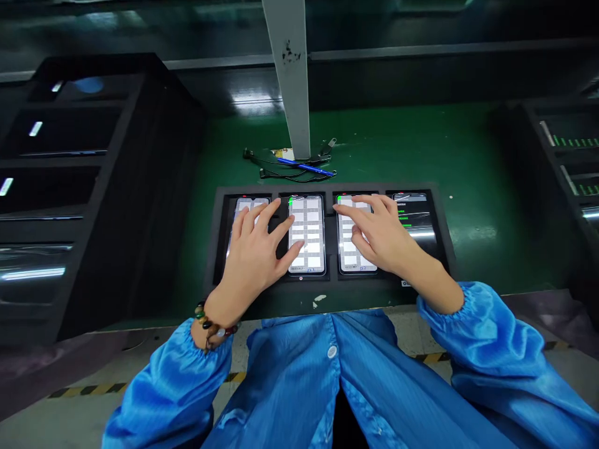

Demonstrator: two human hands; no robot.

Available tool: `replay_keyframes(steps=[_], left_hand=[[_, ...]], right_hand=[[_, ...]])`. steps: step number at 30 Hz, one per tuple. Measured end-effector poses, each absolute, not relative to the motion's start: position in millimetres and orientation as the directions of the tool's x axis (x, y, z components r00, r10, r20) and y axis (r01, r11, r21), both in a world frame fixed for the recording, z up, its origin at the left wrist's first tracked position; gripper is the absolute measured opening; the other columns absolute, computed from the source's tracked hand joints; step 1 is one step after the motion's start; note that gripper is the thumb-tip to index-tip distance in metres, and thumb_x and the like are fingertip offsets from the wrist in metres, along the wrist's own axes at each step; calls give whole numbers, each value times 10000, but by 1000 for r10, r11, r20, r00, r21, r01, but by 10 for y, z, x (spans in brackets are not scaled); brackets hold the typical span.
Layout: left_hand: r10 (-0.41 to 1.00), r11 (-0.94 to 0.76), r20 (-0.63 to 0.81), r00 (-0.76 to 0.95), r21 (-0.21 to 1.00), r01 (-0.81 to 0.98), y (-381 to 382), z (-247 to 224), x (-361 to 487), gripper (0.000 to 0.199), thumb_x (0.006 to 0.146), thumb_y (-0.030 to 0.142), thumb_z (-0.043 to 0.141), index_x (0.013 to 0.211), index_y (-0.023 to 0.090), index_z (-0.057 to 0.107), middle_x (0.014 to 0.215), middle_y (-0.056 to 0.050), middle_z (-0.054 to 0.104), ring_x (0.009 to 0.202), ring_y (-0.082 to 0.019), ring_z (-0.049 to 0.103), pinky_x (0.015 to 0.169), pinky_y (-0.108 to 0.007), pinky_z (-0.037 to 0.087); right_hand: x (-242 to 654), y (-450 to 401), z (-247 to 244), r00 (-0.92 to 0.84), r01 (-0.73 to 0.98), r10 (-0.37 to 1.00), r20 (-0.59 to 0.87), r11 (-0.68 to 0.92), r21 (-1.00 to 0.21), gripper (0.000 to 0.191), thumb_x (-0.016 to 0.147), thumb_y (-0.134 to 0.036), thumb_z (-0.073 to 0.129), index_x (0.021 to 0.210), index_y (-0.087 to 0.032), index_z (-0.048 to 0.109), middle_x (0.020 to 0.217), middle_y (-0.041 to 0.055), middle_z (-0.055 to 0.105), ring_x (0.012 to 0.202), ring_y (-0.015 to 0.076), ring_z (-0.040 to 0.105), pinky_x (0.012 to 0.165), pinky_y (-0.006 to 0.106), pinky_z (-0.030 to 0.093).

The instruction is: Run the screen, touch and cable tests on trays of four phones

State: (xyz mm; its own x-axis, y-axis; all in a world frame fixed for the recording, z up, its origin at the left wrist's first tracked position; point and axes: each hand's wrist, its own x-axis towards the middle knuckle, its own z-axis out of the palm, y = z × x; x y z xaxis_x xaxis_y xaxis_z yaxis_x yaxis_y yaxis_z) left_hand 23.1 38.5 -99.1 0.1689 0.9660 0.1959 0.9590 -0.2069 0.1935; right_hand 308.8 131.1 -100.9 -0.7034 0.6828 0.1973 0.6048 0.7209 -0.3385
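Observation:
Several smartphones lie screen up in a row in a black foam tray [331, 243]. My left hand [255, 252] is spread over the far left phone [242, 204], covering most of it. Its thumb and index finger reach onto the second phone [306, 252], whose lit screen shows a pale grid. Over the third phone [346, 249], with a similar grid, hovers or rests my right hand [379, 231], index finger stretched to the upper left of the screen; I cannot tell whether it touches. The far right phone [423, 243] has a dark screen with green text, partly behind my right hand.
Behind the tray, a blue pen [306, 167] lies across black cables [266, 174] at the foot of a grey post [294, 81]. Dark racks stand on the left [135, 187] and right [543, 156] of the green table [388, 140]. White scraps [319, 299] lie near the front edge.

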Motion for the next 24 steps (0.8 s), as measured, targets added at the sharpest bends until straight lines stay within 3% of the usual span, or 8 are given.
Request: replay_keyframes(steps=[7,12,17,21,24], left_hand=[[936,-317,250,249,284,905,20,-983,178,424,998,477,720,1377,291,766,1629,-107,626,1475,-386,582,1314,-626,350],[878,-443,303,371,218,870,-160,-1020,100,389,965,451,747,1321,299,791,1505,-78,732,1349,-365,657,1207,-595,457],[828,-522,371,421,236,820,-275,-1048,44,411,943,412,759,1338,297,774,1393,-75,790,1228,-338,698,1096,-534,520],[873,-457,303,382,238,857,-203,-1025,24,432,977,405,742,1394,288,746,1504,-116,715,1306,-364,646,1122,-557,499],[923,-374,175,343,202,905,-44,-986,30,477,1036,445,680,1469,249,711,1653,-184,563,1412,-422,567,1164,-627,463]], right_hand=[[3304,829,-1022,-762,515,604,233,784,-347,634,991,-90,526,1601,-263,540,1368,72,804,1424,316,627,1223,567,377],[3434,630,-1026,-793,439,551,261,813,-382,709,940,-86,537,1623,-276,535,1248,23,853,1363,311,681,1180,542,412],[3499,529,-1029,-819,390,506,270,837,-384,727,935,-91,534,1647,-231,516,1224,15,864,1343,308,685,1155,521,427],[3480,580,-1023,-796,426,550,253,805,-413,685,956,-93,529,1628,-228,533,1271,33,848,1398,319,639,1167,534,417],[3427,695,-1016,-765,513,617,184,756,-406,666,991,-104,532,1643,-235,507,1488,58,757,1500,349,549,1195,565,395]])
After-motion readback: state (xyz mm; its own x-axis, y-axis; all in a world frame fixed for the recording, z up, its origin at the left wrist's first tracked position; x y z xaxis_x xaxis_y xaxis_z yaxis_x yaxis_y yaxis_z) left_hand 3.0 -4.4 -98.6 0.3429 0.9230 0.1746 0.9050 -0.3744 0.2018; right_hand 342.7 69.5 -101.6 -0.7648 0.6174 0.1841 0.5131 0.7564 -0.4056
